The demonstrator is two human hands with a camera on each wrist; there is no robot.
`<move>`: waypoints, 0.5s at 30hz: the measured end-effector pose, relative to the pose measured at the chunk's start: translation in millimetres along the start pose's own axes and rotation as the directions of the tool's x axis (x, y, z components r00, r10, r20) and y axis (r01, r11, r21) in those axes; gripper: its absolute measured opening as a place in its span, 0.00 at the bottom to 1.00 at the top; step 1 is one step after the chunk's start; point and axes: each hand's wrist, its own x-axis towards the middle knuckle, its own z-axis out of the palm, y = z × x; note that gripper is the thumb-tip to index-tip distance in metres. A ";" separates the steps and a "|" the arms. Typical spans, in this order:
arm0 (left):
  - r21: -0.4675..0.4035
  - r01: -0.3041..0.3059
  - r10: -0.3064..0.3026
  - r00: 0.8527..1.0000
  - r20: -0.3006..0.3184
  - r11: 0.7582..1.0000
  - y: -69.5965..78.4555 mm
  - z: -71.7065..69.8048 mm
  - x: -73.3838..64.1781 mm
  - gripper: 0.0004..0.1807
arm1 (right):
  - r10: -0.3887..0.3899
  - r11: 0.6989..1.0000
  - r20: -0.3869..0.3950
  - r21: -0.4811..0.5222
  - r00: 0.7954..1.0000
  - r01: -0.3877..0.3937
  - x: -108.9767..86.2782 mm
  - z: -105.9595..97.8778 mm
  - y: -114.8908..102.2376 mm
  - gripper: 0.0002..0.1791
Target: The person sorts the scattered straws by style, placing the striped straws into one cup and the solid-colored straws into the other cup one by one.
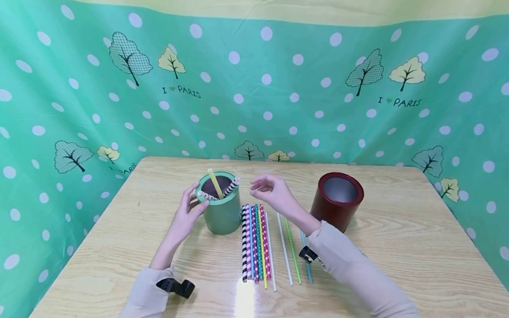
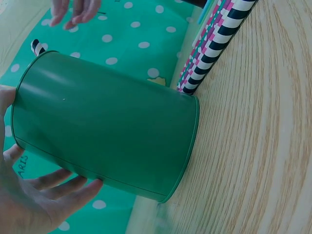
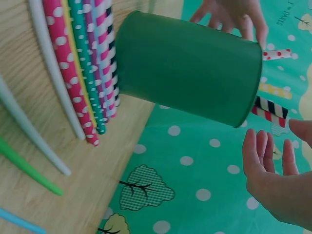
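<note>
My left hand (image 1: 185, 218) holds the green can (image 1: 222, 218) from its left side, thumb near the rim and fingers spread along the wall. Out of the can's mouth lean a yellow straw (image 1: 215, 183) and a black-and-white striped straw (image 1: 232, 187); a red-dotted straw (image 3: 278, 54) and a red-striped one (image 3: 269, 116) also stick out in the right wrist view. My right hand (image 1: 276, 192) hovers right of the can's rim, its fingers loosely bent with nothing between them.
Several patterned paper straws (image 1: 265, 241) lie side by side right of the green can. Thinner straws, including a white (image 1: 284, 250), a green (image 1: 293, 250) and a blue one (image 1: 308, 266), lie farther right. A dark red can (image 1: 332, 213) stands beyond my right wrist.
</note>
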 end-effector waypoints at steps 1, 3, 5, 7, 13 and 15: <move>0.000 0.001 -0.001 1.000 0.000 1.000 0.0 -0.2 0.1 0.32 | 0.009 1.000 0.008 -0.012 1.000 -0.008 2.0 0.2 6.8 0.15; -0.001 0.001 -0.001 1.000 0.000 1.000 -0.1 -0.5 0.1 0.32 | 0.027 0.999 0.024 -0.035 0.999 -0.027 4.6 1.1 16.8 0.15; 0.001 0.005 -0.005 1.000 0.001 1.000 -0.3 -0.9 0.0 0.32 | 0.047 0.998 0.047 -0.054 0.998 -0.044 4.9 1.7 22.9 0.16; 0.000 0.007 -0.007 1.000 0.003 1.000 -0.5 -1.2 0.0 0.32 | 0.060 0.995 0.070 -0.078 0.996 -0.054 4.6 2.2 28.7 0.16; 0.005 0.008 -0.008 1.000 0.004 1.000 -0.4 -1.3 0.2 0.32 | 0.093 0.988 0.126 -0.134 0.988 -0.076 0.7 3.7 43.3 0.14; 0.007 0.008 -0.008 1.000 0.005 1.000 -0.4 -1.4 0.4 0.32 | 0.109 0.984 0.131 -0.158 0.985 -0.088 -0.5 4.4 47.5 0.14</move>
